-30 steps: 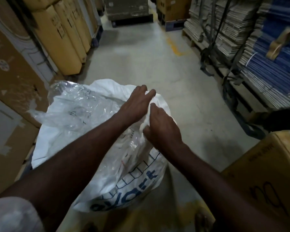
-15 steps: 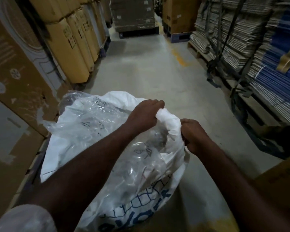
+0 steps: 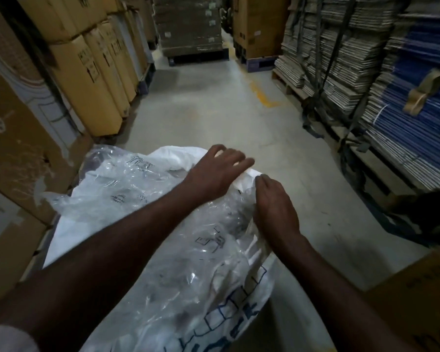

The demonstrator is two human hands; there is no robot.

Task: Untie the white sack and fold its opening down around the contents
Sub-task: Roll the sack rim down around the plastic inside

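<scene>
We see the white sack (image 3: 188, 252), stuffed with clear plastic, low in the near middle on a warehouse floor (image 3: 214, 110). Our left hand (image 3: 217, 171) lies spread on its rim; our right hand (image 3: 273, 204) pinches the edge. The sack looks untied; next, roll the rim down.

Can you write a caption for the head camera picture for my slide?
Both hands, left and right, work the white sack's rim in a warehouse aisle.
</scene>
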